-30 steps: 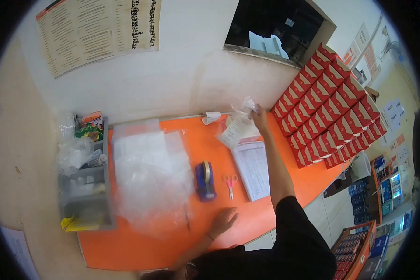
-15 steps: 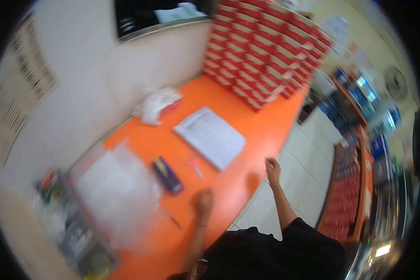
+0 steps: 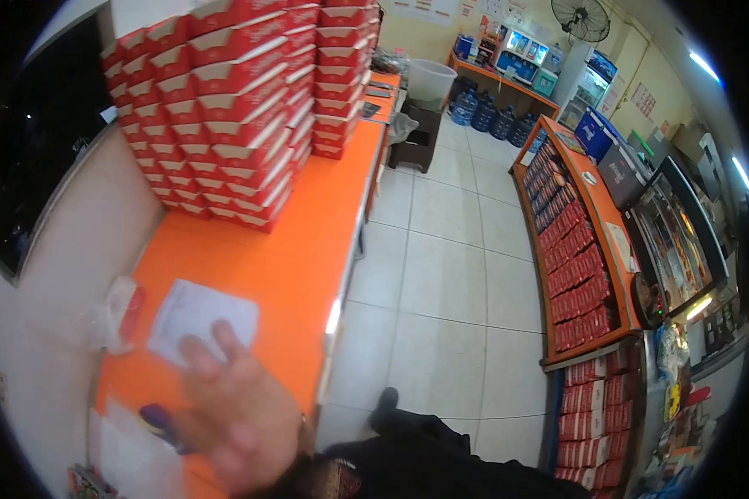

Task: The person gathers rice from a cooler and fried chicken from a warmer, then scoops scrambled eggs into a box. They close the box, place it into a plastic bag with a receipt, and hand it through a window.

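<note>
My left hand (image 3: 245, 416) is raised over the orange table, blurred by motion, with fingers stretched out and apart and nothing visible in them. From this view it overlaps the near edge of a stack of white paper sheets (image 3: 195, 312). Just left of the hand, a dark purple box (image 3: 156, 422) is partly covered. Clear plastic bags or sheets (image 3: 133, 453) lie at the lower left. A white plastic bag with something red in it (image 3: 118, 316) rests against the wall. My right hand is out of view.
Tall stacks of red and cream boxes (image 3: 225, 133) fill the far part of the orange table (image 3: 291, 283). A tiled floor aisle (image 3: 429, 283) runs to its right. Across it stands a shelf (image 3: 570, 258) packed with red boxes. A white bin (image 3: 430, 83) and blue water bottles (image 3: 483, 116) are beyond.
My view has swung right and up toward the aisle. The left hand has lifted off the table with fingers spread. The right hand has left the view.
</note>
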Available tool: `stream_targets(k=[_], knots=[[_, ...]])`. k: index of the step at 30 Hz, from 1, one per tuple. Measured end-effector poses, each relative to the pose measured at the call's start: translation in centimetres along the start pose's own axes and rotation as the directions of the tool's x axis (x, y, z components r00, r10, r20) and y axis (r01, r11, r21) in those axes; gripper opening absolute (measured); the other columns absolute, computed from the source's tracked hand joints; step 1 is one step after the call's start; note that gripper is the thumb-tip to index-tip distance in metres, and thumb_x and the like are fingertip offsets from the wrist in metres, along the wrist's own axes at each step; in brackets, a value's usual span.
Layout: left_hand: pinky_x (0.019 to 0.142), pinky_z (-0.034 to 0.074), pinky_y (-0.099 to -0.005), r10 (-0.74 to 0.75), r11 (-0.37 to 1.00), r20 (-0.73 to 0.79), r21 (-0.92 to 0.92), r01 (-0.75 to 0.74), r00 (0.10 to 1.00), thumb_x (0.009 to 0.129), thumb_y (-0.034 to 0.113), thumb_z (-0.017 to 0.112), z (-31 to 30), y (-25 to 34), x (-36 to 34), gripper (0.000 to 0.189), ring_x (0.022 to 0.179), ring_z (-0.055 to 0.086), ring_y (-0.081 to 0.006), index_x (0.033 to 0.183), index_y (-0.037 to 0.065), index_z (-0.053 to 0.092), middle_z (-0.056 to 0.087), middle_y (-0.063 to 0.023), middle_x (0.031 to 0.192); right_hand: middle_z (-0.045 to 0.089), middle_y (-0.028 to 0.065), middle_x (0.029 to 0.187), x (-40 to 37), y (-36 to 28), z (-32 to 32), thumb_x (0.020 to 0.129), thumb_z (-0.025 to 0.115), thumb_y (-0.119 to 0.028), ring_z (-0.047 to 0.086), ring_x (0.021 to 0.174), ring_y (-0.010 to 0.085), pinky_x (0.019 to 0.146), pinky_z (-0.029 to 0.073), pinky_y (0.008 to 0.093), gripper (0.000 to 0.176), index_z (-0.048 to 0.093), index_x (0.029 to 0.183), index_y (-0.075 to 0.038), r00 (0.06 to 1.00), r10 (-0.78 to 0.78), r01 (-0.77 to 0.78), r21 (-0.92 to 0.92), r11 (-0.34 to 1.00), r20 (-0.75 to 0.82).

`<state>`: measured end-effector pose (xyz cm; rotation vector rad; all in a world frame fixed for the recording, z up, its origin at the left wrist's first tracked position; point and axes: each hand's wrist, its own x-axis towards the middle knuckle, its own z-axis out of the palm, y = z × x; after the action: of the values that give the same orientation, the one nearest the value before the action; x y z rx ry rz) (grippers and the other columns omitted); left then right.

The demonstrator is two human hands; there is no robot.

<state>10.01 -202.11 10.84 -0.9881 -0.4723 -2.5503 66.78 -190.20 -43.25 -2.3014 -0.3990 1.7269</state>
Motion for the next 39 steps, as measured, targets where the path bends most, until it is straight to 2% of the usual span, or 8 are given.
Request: stream_targets(k=[5,10,16,22,25,31,34,39], knots=[[0.094,0.024,-0.0401,0.061,0.962,0.273,-0.271,0.016,0.960,0.088,0.040,0.061,12.7,-10.5,-1.7,0.012,0.118,0.030,-0.0176,0.099,0.039,0.060,0.046,0.0070,0.113,0.060,0.0073,0.081,5.9,-14.3,5.5,0.085,0.058,-0.015,0.059,0.066,0.0181,0.056,0.051,0.0316,0.016,0.057,0.100,-0.007,0.940,-0.185,0.185,0.027,0.982,0.287],[0.089,0.024,-0.0378,-0.025,0.976,0.337,-0.193,0.096,0.941,0.084,0.035,0.064,16.5,-19.8,-3.6,0.015,0.110,0.029,-0.0159,0.097,0.033,0.055,0.042,0.0027,0.102,0.060,0.0103,0.090,8.4,-34.4,17.7,0.089,0.058,-0.021,0.061,0.079,0.0226,0.071,0.054,0.0368,0.024,0.055,0.108,-0.006,0.863,-0.399,0.396,0.077,0.915,0.311],[0.085,0.025,-0.0349,0.228,0.924,0.140,0.281,-0.259,0.964,0.079,0.030,0.065,15.1,-35.7,-1.8,0.032,0.104,0.028,-0.0192,0.105,0.021,0.049,0.040,-0.0022,0.105,0.060,0.0133,0.101,8.8,-52.4,31.8,0.090,0.057,-0.022,0.061,0.089,0.0256,0.077,0.053,0.0394,0.031,0.052,0.115,-0.005,0.821,-0.402,0.451,-0.029,0.892,0.406],[0.083,0.028,-0.0322,0.164,0.929,0.300,-0.367,-0.045,0.940,0.075,0.033,0.069,17.2,-55.9,5.7,0.029,0.099,0.034,-0.0132,0.097,0.019,0.057,0.047,0.0028,0.096,0.062,0.0096,0.093,10.3,-59.5,32.4,0.090,0.057,-0.024,0.062,0.077,0.0223,0.067,0.053,0.0350,0.030,0.053,0.114,-0.005,0.891,-0.321,0.370,-0.102,0.924,0.321],[0.087,0.040,-0.0261,0.067,0.952,0.777,-0.237,0.193,0.626,0.086,0.033,0.067,17.1,-64.9,10.3,0.030,0.103,0.047,-0.0116,0.116,0.026,0.063,0.059,0.0099,0.112,0.062,0.0105,0.090,10.6,-60.5,30.2,0.090,0.058,-0.024,0.062,0.076,0.0230,0.064,0.053,0.0356,0.029,0.054,0.111,-0.005,0.972,-0.233,0.229,0.101,0.968,0.029],[0.078,0.030,-0.0277,0.221,0.881,0.271,-0.467,-0.073,0.937,0.076,0.037,0.072,20.4,-84.0,7.0,0.024,0.092,0.039,-0.0091,0.092,0.021,0.063,0.053,0.0083,0.089,0.061,0.0108,0.082,13.6,-69.1,35.6,0.086,0.058,-0.023,0.061,0.070,0.0219,0.059,0.050,0.0346,0.021,0.054,0.096,-0.005,0.996,-0.091,0.091,0.074,0.993,0.005],[0.088,0.036,-0.0287,0.309,0.947,0.423,-0.224,-0.232,0.852,0.084,0.042,0.067,20.3,-94.3,5.9,0.027,0.104,0.040,-0.0092,0.110,0.033,0.064,0.057,0.0139,0.109,0.061,0.0110,0.077,17.9,-77.4,40.3,0.085,0.058,-0.022,0.060,0.067,0.0214,0.056,0.048,0.0341,0.018,0.055,0.088,-0.004,0.996,-0.070,0.073,-0.036,0.997,0.058],[0.069,0.035,-0.0250,0.065,0.993,0.851,-0.003,-0.118,0.521,0.086,0.032,0.069,19.6,-111.0,8.0,0.014,0.075,0.047,-0.0091,0.094,0.022,0.065,0.065,0.0104,0.085,0.060,0.0113,0.070,27.2,-96.0,46.5,0.082,0.058,-0.021,0.058,0.061,0.0206,0.051,0.046,0.0333,0.018,0.055,0.076,-0.004,0.973,-0.176,0.209,-0.247,0.946,0.151]])
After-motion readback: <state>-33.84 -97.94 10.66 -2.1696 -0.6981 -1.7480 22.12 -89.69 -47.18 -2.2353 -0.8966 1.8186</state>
